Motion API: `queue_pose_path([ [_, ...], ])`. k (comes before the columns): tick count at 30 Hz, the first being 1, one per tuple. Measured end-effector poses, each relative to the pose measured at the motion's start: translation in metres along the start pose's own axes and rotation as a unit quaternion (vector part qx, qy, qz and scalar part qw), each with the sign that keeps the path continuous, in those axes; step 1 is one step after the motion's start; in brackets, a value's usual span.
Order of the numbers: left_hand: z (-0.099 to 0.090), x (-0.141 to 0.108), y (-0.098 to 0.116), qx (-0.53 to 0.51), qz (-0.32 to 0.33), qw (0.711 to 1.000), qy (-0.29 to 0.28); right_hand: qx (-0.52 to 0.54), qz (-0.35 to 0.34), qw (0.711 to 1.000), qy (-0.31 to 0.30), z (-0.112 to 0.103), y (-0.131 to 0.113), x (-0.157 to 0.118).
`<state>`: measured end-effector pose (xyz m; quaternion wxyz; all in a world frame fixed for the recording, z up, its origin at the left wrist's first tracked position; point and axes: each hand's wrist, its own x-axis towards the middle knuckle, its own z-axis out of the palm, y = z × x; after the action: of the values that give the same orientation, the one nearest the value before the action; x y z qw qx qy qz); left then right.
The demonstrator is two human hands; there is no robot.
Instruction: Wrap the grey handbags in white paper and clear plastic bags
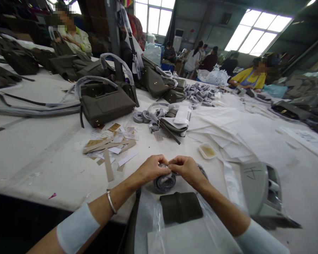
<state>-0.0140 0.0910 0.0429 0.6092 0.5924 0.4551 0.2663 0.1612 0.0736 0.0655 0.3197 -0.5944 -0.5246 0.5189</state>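
Grey plastic-wrapped coil (164, 182) pinched between both hands, left hand (156, 168) and right hand (184, 168) meeting at its top, fingertips together! Coil just beyond dark olive pouch (181, 207), white shallow dish (207, 151) off to right on white table (69, 158).

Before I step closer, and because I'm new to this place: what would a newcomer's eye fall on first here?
First, probably the left hand and right hand, fingertips meeting at the top of a plastic-wrapped coil near the table's front edge. Next, the dark handbag with its wrapped handle, standing farther back on the left. Then the grey device with handwritten marks, to the right of the hands.
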Motion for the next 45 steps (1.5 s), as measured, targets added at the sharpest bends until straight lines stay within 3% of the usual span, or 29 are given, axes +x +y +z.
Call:
queue_pose_path([
  [6, -0.009, 0.002, 0.003, -0.068, -0.024, 0.997, -0.023, -0.196, -0.1, 0.973, 0.065, 0.009, -0.011, -0.012],
  [10, -0.01, 0.006, 0.001, -0.123, -0.026, 0.992, -0.015, -0.34, -0.204, 0.915, 0.068, 0.013, -0.011, -0.015],
  [13, -0.009, 0.01, -0.004, -0.165, -0.031, 0.986, -0.009, -0.43, -0.246, 0.865, 0.076, 0.017, -0.005, -0.017],
  [23, -0.01, 0.021, -0.023, -0.24, -0.06, 0.969, -0.027, -0.538, -0.341, 0.764, 0.101, 0.032, 0.033, -0.028],
  [27, -0.011, 0.018, -0.026, -0.235, -0.055, 0.97, -0.035, -0.549, -0.303, 0.775, 0.083, 0.032, 0.038, -0.03],
  [34, -0.004, 0.018, -0.019, -0.206, -0.052, 0.977, 0.015, -0.485, -0.234, 0.842, 0.032, 0.033, 0.03, -0.035],
  [37, -0.002, 0.018, -0.015, -0.192, -0.064, 0.979, 0.028, -0.383, -0.236, 0.89, 0.077, 0.003, 0.02, -0.054],
  [40, -0.004, 0.017, -0.012, -0.18, -0.074, 0.981, 0.018, -0.243, -0.192, 0.916, 0.253, -0.061, 0.021, -0.09],
  [43, -0.008, 0.02, -0.013, -0.172, -0.079, 0.982, -0.011, -0.148, -0.081, 0.867, 0.469, -0.14, 0.042, -0.137],
  [45, -0.011, 0.022, -0.015, -0.169, -0.088, 0.982, -0.018, -0.114, 0.006, 0.835, 0.538, -0.183, 0.063, -0.162],
])
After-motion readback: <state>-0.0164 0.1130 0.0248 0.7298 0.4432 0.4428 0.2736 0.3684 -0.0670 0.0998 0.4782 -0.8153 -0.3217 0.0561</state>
